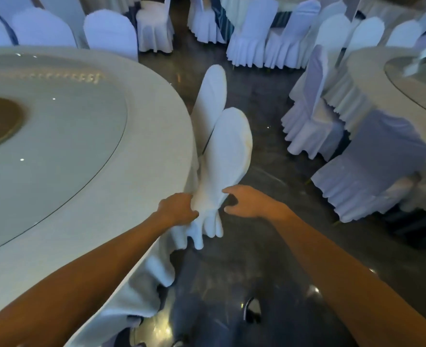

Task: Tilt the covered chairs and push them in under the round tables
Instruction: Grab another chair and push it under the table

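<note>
Near chair: the covered chair leans in against the edge of the round table, its rounded back pointing up and away, its white skirt hanging in soft folds down by the hands.
Cover: smooth, stretchy-looking white cloth, tight over the arched back, gathered into pleats at the bottom.
Second chair: another covered chair sits just behind it, tilted the same way, touching the table's rim.
Left hand: the left hand is clamped on the cover's lower left edge, fingers curled into the cloth, right where it meets the tablecloth.
Right hand: the right hand sits at the cover's lower right edge, fingers half-curled with a gap showing; fingertips look to touch the cloth, but whether it grips I cannot tell.
Table: big, round, draped in pale cloth that falls in waves, with a glass turntable on top.
Floor: dark, glossy floor, catching small glints of light.
Around: more white-covered chairs ring the neighbouring tables, well apart from the hands.
</note>
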A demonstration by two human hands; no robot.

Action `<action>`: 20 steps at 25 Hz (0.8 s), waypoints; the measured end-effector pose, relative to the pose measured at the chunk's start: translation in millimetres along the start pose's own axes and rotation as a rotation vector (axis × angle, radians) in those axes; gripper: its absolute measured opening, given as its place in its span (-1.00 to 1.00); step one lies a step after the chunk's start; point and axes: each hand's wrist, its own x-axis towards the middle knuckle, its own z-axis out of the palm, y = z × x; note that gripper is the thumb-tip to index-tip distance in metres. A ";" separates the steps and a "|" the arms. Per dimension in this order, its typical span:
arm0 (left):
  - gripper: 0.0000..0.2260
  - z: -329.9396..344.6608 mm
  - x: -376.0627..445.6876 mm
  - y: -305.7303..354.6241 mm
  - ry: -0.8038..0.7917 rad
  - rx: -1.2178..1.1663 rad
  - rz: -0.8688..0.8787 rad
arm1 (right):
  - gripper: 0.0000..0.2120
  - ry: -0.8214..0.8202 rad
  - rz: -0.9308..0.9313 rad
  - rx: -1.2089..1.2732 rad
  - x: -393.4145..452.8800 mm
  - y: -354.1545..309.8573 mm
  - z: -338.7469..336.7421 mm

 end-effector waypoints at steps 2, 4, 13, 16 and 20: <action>-0.50 -7.8 35.4 31.0 0.032 0.004 -0.014 | -0.35 0.009 -0.040 -0.050 27.1 34.2 -34.2; -0.46 -14.8 70.5 65.4 0.062 -0.017 -0.079 | -0.34 0.011 -0.106 -0.111 54.6 70.4 -70.5; -0.38 -37.4 169.3 171.6 0.224 -0.234 -0.296 | -0.31 0.024 -0.403 -0.207 129.5 147.6 -197.6; -0.35 -37.2 208.7 183.4 0.209 -0.263 -0.375 | -0.30 0.031 -0.462 -0.243 165.6 168.7 -221.1; -0.32 -47.4 279.1 196.5 0.214 -0.365 -0.448 | -0.30 0.020 -0.531 -0.314 234.2 192.7 -245.8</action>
